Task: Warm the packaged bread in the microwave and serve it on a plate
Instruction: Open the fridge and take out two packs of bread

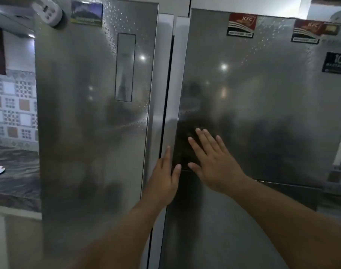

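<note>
Two tall steel fridge doors fill my view. The left door (92, 113) carries a narrow display panel (125, 67), a landscape magnet (86, 13) and a white clip-like gadget (49, 11) near its top. The right door (262, 105) is the one I am working at; it wears two red KFC magnets (241, 24) and a dark warranty sticker (336, 63). Between them runs the dark gap (170, 98) where the doors meet.

Off to the left I see patterned wall tiles (12, 105) and a dark wavy floor (14, 171).

My right hand (214, 162) lies flat against the right door near its inner edge, fingers straight and spread, gripping nothing. My left hand (164, 177) sits at the seam with fingers extended along the door's edge, thumb out to the side; it holds nothing either, though I cannot tell whether the fingertips reach into the gap.

The packaged bread is nowhere in sight, nor are the microwave or plate. I would guess the bread is behind one of these doors. I expect it to be light and soft inside a thin, slick wrapper, easy to crush, so I would take it gently around the middle with a broad, loose hold rather than pinching a corner.
</note>
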